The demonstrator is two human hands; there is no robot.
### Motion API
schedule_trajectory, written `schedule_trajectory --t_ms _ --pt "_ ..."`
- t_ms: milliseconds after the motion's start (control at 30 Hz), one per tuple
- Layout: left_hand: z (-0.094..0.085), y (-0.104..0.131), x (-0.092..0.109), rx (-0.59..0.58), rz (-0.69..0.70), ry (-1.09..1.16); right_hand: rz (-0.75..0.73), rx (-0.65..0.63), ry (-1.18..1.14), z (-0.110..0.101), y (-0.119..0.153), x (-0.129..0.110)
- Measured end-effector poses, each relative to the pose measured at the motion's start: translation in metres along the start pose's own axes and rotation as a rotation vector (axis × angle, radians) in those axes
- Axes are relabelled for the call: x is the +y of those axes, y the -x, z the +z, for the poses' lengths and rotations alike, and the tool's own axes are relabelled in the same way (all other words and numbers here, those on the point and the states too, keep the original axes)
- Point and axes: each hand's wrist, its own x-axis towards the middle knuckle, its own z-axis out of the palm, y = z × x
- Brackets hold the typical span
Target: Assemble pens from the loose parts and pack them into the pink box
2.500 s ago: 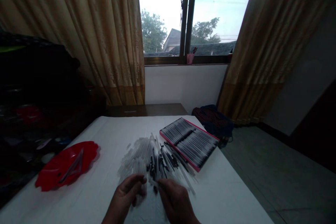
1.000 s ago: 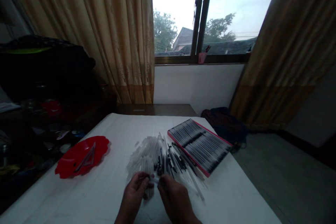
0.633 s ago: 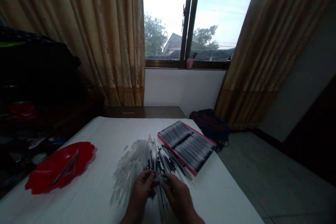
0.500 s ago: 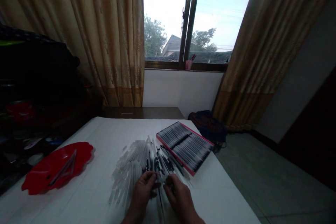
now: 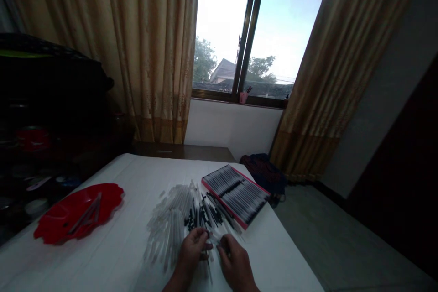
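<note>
Bare hands meet over a white-covered table (image 5: 112, 260), the left hand (image 5: 193, 248) and right hand (image 5: 236, 258) each closed in a fingertip pinch on what appears to be a small clear piece (image 5: 213, 240). It spans the gap between them, its long axis running across, though blur hides its exact form. Directly beyond the fingertips lies a cluster of black-ended rods (image 5: 202, 213). Clear tubes (image 5: 171, 235) fan out to the left, most pointing away from the person, with the left hand nearer. Ahead and to the right, nearer the right hand, a red-edged tray (image 5: 224, 204) sits at a slant, its long axis running from far left to near right; it holds two rows of pens (image 5: 226, 180) laid side by side. At far left, a scalloped red dish (image 5: 68, 206) contains clear strips (image 5: 84, 215). On the windowsill, a pink cup (image 5: 243, 97) holds several slim sticks.
</note>
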Motion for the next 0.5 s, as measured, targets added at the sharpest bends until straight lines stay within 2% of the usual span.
schedule_trajectory --t_ms 167,333,500 --pt "0.001 -0.003 -0.005 -0.011 0.020 0.054 -0.147 0.066 0.099 0.000 0.000 0.001" --pt "-0.002 -0.004 -0.009 -0.032 0.039 0.097 -0.158 0.113 0.168 0.003 0.002 0.006" --pt "-0.004 -0.007 -0.015 -0.040 0.027 0.116 -0.172 0.105 0.154 0.006 0.004 0.010"
